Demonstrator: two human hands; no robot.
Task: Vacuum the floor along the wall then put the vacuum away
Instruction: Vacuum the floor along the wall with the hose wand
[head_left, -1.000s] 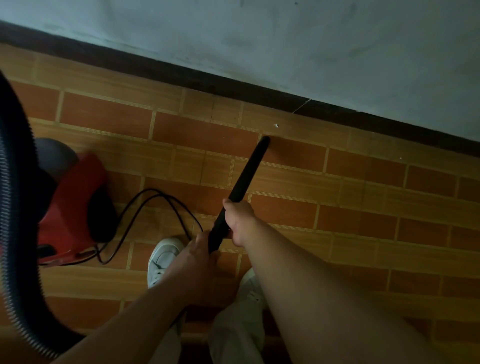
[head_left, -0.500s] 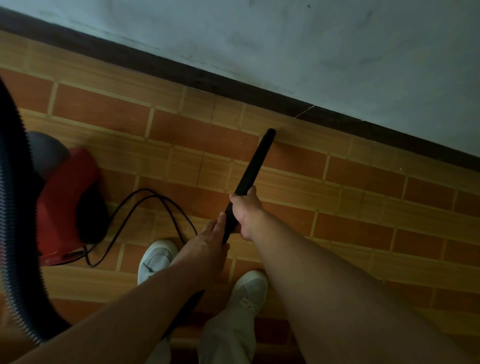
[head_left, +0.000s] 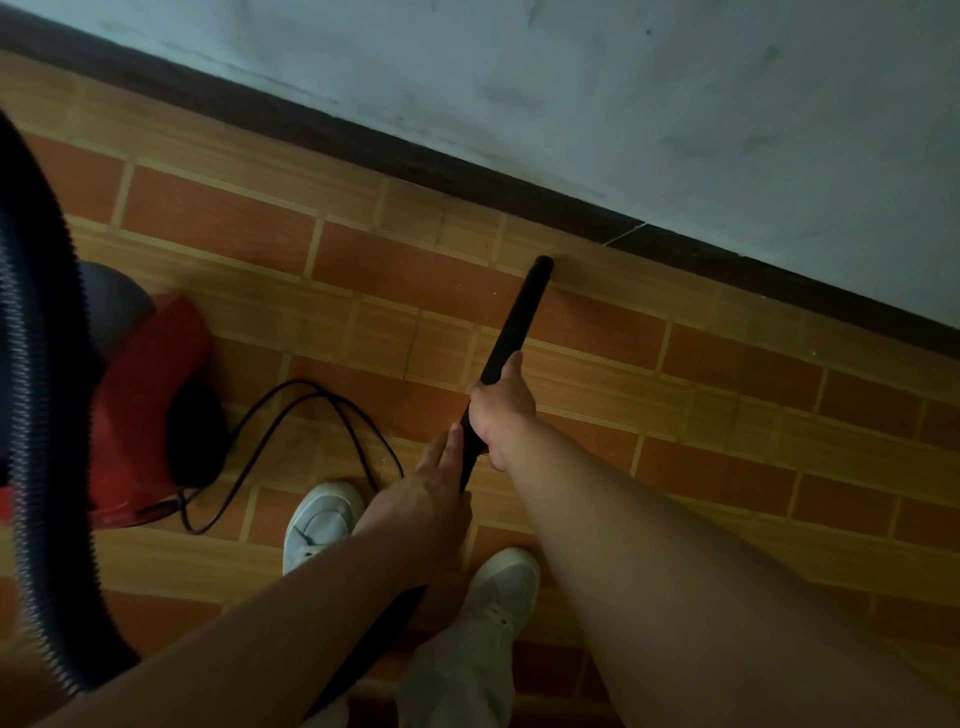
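Gripping the wand (head_left: 519, 317) firmly, the right hand (head_left: 501, 410) steers; left hand (head_left: 426, 499) rests flat-fingered alongside. Careful: that cord (head_left: 301, 383), looped beside the shoe (head_left: 319, 519), could snag a step.

The tube (head_left: 514, 322) past my right hand (head_left: 498, 410) looks like matt black plastic. Left of my left hand (head_left: 426, 493), the hose (head_left: 36, 415) is ribbed and the vacuum (head_left: 145, 395) is smooth red plastic. Beneath them the floor (head_left: 727, 415) tiles look smooth, some wood-grained; the wall (head_left: 623, 104) ahead is scuffed matt paint.

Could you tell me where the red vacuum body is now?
Head view, left side: the red vacuum body sits on the floor beside the ribbed hose, its black cord looping toward a white shoe.
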